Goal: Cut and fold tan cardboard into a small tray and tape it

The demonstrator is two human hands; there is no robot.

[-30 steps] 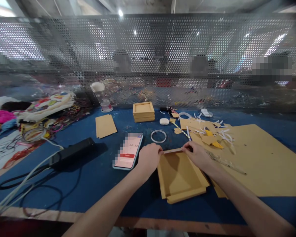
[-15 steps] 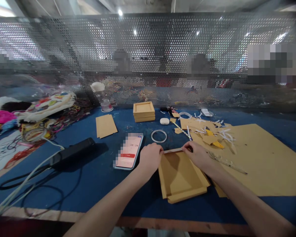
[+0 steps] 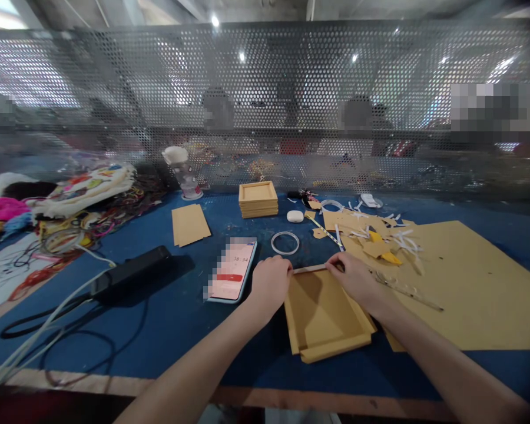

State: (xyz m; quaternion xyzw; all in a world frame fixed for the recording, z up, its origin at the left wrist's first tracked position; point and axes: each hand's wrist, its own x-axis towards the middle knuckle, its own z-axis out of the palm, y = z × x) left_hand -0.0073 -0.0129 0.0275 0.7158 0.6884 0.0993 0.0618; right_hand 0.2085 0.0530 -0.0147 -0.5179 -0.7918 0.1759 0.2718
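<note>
A blue desk with a worn wooden near edge carried the work, under a ceiling with bright lamps. Nearest the person lay a shallow cardboard tray, just right of the middle, with its far wall raised. The left hand gripped the tray's far left corner, fingers curled shut on the wall. The right hand pinched the same wall at its far right end, fingers closed on the card. The tray itself held nothing.

Left of the left hand, just beside it, lay a phone with its screen lit. Farther left sat a black box with grey and black cables trailing toward the near edge. To the right a large cardboard sheet spread under the right forearm, with a thin strip lying on it.

Beyond the hands lay a clear ring, then a heap of card scraps and white slivers. A small white case rested near a stack of finished trays, the top one showing nothing inside. A flat card piece lay to the left, and a plastic cup stood at the far edge. Coloured cloth and cords were heaped at the far left.

A perforated metal screen closed the far side; people behind it were blurred.
</note>
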